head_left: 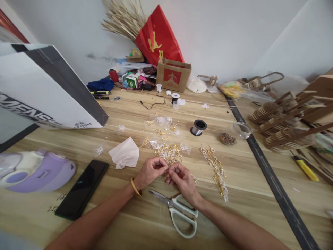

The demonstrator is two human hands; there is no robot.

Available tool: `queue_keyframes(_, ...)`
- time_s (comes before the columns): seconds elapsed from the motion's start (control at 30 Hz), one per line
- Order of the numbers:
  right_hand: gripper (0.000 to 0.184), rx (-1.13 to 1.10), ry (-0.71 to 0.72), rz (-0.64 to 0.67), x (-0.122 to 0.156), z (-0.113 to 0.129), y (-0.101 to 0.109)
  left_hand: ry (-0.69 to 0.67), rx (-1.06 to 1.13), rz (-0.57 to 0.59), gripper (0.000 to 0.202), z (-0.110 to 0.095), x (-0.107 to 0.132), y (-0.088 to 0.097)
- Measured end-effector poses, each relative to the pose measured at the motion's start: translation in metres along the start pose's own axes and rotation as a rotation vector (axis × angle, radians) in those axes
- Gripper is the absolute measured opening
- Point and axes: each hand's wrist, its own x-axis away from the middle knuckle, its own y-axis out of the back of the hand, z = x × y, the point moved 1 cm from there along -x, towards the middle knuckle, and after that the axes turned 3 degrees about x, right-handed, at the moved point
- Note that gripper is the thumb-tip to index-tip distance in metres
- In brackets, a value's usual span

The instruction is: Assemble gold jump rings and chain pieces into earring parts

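My left hand [154, 170] and my right hand [182, 178] meet at the fingertips over the table, both closed in a pinch. What they hold is too small to make out. Just beyond the fingers lies a heap of small gold and silver jewellery pieces [169, 152]. A short bit of silver chain [195, 180] shows beside my right hand. Below the hands are scissors [169, 202] with pale handles, their blades pointing left. Several gold and silver chain strands [215, 166] lie to the right.
A wire spool [198, 127], a jar of dark beads [228, 139] and wooden racks [278, 128] stand rightward. On the left are a tissue [125, 153], a phone [82, 189], a purple device [44, 173] and a large white box [49, 86]. A brown paper bag [173, 74] stands behind.
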Motion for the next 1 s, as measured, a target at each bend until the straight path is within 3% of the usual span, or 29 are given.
queue_keyframes(0.37, 0.029, -0.001, 0.002, 0.004, -0.0003, 0.002, -0.0009, -0.037, -0.014, 0.013, 0.004, -0.0015, 0.0018, -0.0006)
queue_keyframes(0.73, 0.031, -0.025, -0.033, -0.006, -0.0023, 0.0046, -0.0004, -0.207, -0.082, 0.034, 0.006, -0.0002, 0.0005, -0.0001)
queue_keyframes(1.0, 0.031, -0.032, -0.037, -0.013, -0.0031, 0.0049, 0.0005, -0.247, -0.13, 0.035, 0.007, -0.0025, 0.0, 0.0014)
